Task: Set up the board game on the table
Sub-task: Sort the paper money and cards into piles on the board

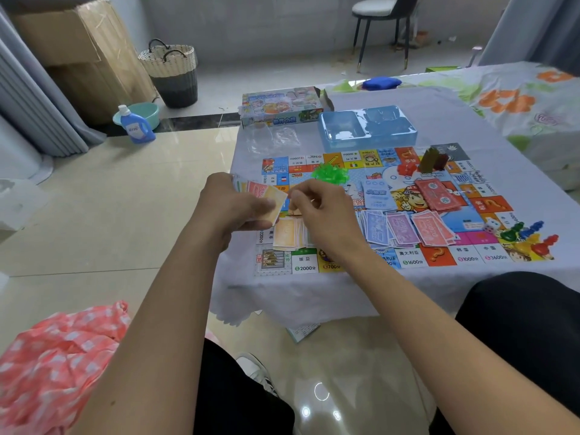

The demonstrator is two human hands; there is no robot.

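A colourful game board [470, 211] lies flat on the cloth-covered table [439, 120]. My left hand [232, 205] grips a fan of play banknotes [270, 197], orange one on top, above the board's left edge. My right hand [323, 211] hovers beside it with fingers curled and thumb and forefinger pinched; whether it holds a note I cannot tell. Under it lies a yellow note pile [287, 233]. Purple, violet and pink note piles [408, 229] sit in a row to the right. Green houses [329, 172], red pieces [408, 168], card decks [375, 191], a die [491, 227] and pawns [530, 237] rest on the board.
The game box [282, 106] and a blue plastic insert tray [367, 128] stand at the table's far side, with clear plastic bags [273, 138] beside them. A bed with a floral sheet [518, 98] borders the right. On the floor: a basket [174, 73], a detergent bottle [136, 125], pink cloth [56, 356].
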